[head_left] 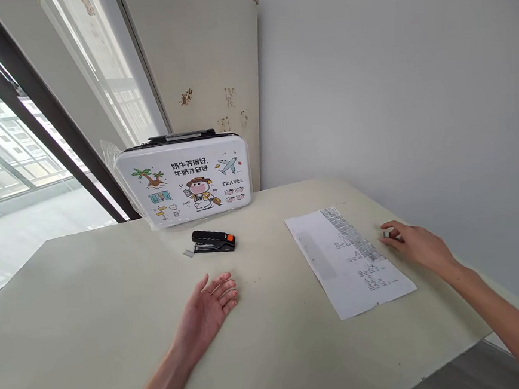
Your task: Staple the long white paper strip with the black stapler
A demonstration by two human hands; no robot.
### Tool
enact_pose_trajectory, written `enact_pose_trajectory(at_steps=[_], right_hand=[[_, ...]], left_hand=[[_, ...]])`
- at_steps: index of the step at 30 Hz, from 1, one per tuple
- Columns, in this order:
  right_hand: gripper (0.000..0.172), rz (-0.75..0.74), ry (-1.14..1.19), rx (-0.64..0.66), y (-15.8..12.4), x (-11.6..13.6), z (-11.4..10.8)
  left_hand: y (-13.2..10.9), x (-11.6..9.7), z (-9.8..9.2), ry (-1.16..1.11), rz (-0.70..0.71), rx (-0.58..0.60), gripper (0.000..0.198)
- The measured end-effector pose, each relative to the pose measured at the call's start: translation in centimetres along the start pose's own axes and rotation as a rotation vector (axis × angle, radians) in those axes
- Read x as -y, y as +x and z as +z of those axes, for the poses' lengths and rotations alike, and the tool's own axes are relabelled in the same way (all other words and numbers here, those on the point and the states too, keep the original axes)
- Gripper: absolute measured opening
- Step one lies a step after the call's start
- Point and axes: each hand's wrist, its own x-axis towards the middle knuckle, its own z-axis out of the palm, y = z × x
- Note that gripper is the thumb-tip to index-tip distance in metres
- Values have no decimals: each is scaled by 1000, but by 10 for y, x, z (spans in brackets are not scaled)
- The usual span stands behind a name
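Note:
My left hand (209,306) rests palm up on the table, fingers loosely spread and nothing in it. Just beyond its fingertips lies a black stapler (213,241) with an orange button at its right end. A small flat greyish piece (188,253) touches or lies close to the stapler's left tip. Near the table's right edge, my right hand (419,246) pinches a small grey block (385,234) between thumb and fingers; its exact kind is too small to make out. Left of that hand lies a printed sheet of paper (323,261), with rows of print along its right side.
A white cartoon-printed case (183,194) in clear plastic stands upright at the back of the pale table (272,361). Behind it is a worn cabinet (204,61). A grey wall (390,88) rises along the right, and a window (12,136) is at the left.

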Motion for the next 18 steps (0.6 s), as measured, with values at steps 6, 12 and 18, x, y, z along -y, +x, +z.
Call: enact_pose_trajectory(at_steps=[6, 12, 18], right_hand=[[36, -14, 68, -159, -17, 61, -11], [28, -417, 625, 230, -63, 191, 8], [28, -563, 847, 478, -80, 269, 44]], left_hand=[[0, -1, 2, 37, 8, -16, 25], [0, 3, 0, 174, 68, 41, 18], [-2, 5, 1, 201, 74, 68, 39]])
